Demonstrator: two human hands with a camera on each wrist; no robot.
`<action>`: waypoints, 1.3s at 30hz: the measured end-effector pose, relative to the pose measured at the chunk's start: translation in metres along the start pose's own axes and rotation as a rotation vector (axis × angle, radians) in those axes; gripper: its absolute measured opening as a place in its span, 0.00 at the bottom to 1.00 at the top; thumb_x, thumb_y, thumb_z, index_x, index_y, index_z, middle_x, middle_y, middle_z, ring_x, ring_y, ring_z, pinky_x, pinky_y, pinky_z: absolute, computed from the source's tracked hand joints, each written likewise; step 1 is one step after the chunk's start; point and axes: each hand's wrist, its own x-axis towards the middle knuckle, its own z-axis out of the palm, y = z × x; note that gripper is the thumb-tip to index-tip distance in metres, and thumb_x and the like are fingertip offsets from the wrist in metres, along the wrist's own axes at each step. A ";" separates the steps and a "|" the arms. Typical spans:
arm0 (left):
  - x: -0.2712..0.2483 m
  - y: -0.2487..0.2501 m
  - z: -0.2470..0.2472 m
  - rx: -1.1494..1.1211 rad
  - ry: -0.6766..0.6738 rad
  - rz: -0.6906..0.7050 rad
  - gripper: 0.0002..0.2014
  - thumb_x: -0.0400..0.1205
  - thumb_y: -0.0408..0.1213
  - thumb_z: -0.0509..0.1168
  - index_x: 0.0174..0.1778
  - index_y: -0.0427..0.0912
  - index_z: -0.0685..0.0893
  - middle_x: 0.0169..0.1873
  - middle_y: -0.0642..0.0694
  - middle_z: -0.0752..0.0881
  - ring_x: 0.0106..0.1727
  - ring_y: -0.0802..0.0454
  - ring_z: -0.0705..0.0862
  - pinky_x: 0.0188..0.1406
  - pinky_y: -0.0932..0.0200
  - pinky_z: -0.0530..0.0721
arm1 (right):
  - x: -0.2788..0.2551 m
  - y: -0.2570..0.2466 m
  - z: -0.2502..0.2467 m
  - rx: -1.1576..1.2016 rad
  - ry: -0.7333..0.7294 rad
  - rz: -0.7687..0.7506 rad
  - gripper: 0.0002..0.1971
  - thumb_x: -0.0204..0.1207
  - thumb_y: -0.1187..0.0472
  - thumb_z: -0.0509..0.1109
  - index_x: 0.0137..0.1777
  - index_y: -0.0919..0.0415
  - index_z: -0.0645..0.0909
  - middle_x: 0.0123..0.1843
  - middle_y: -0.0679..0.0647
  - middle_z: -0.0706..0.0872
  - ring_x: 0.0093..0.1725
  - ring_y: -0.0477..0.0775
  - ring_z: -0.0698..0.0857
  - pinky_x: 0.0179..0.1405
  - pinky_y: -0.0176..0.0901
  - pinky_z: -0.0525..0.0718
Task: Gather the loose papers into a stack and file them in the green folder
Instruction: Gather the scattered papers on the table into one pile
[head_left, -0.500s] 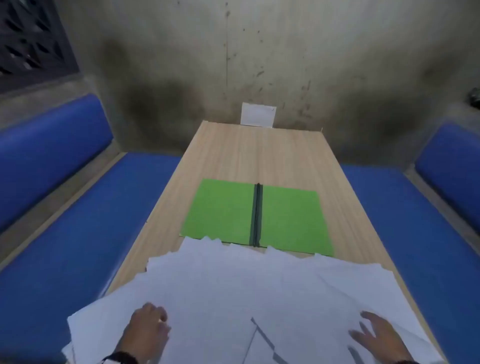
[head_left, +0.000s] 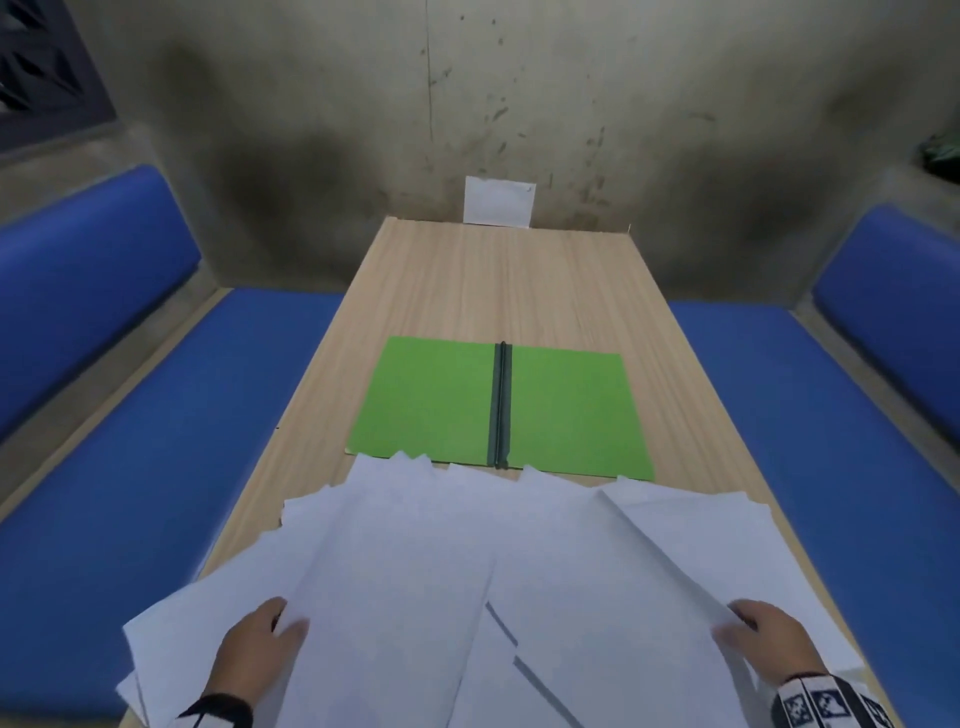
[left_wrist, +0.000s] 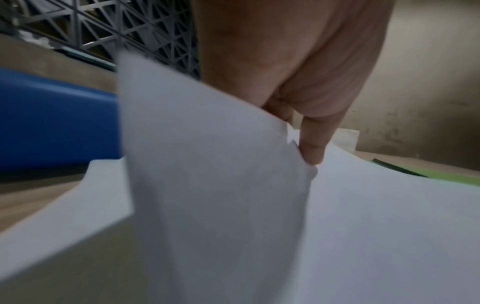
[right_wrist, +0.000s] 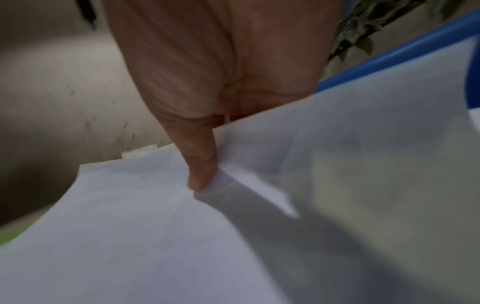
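Observation:
Several loose white papers (head_left: 467, 571) lie fanned over the near end of the table, their far edges overlapping the open green folder (head_left: 436, 400). A dark spine runs down the folder's middle. My left hand (head_left: 283, 623) pinches sheets at the pile's left side: in the left wrist view its thumb (left_wrist: 313, 148) lies on the papers (left_wrist: 389, 226) and a raised sheet hides the fingers. My right hand (head_left: 737, 623) pinches sheets at the right side. In the right wrist view its thumb (right_wrist: 201, 172) presses on the papers (right_wrist: 130, 246), with a lifted sheet covering the fingers.
The wooden table (head_left: 493, 280) is long and narrow, with blue padded benches on the left (head_left: 156, 467) and right (head_left: 831, 441). A small white card (head_left: 498, 202) leans on the stained concrete wall at the table's far end.
Both hands lay flat on the pile with fingers spread; now each has thumb on top and fingers under the sheets, and the side sheets are lifted and drawn slightly inward.

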 end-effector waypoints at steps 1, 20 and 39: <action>0.003 -0.002 -0.001 -0.016 0.021 -0.035 0.18 0.81 0.40 0.63 0.63 0.34 0.80 0.65 0.35 0.82 0.67 0.37 0.78 0.62 0.49 0.74 | 0.001 0.004 0.000 0.067 0.018 -0.016 0.09 0.75 0.63 0.68 0.32 0.56 0.78 0.36 0.57 0.84 0.44 0.60 0.84 0.34 0.40 0.72; -0.017 0.031 0.025 -0.142 -0.235 0.077 0.11 0.77 0.32 0.67 0.45 0.51 0.72 0.58 0.38 0.83 0.53 0.48 0.79 0.46 0.59 0.72 | -0.031 -0.048 0.078 0.759 -0.222 -0.007 0.16 0.69 0.71 0.76 0.56 0.68 0.82 0.56 0.66 0.88 0.53 0.60 0.84 0.57 0.47 0.79; -0.004 0.052 0.044 0.093 -0.133 0.122 0.19 0.80 0.33 0.58 0.68 0.38 0.75 0.62 0.38 0.83 0.61 0.42 0.81 0.54 0.60 0.76 | -0.024 -0.039 0.032 0.705 0.028 0.070 0.20 0.74 0.77 0.65 0.65 0.85 0.74 0.61 0.79 0.81 0.61 0.67 0.80 0.57 0.50 0.75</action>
